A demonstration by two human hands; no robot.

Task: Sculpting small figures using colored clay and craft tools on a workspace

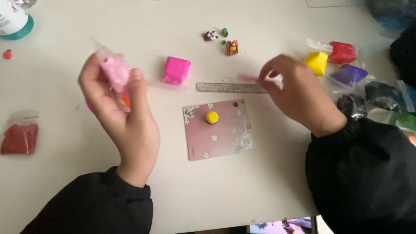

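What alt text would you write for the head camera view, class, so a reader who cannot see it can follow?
Two hands in black sleeves work modelling clay above a white table: the left hand holds pale pink clay in clear wrap, the right hand pinches a small pink piece. Between them, a yellow ball sits on a pink card below a metal ruler; wrapped coloured blocks lie around.

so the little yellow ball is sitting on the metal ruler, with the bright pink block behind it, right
Not quite. In the head view the yellow ball sits on the pink flowered card, not on the metal ruler, which lies just beyond the card. The bright pink block is behind it, as you say.
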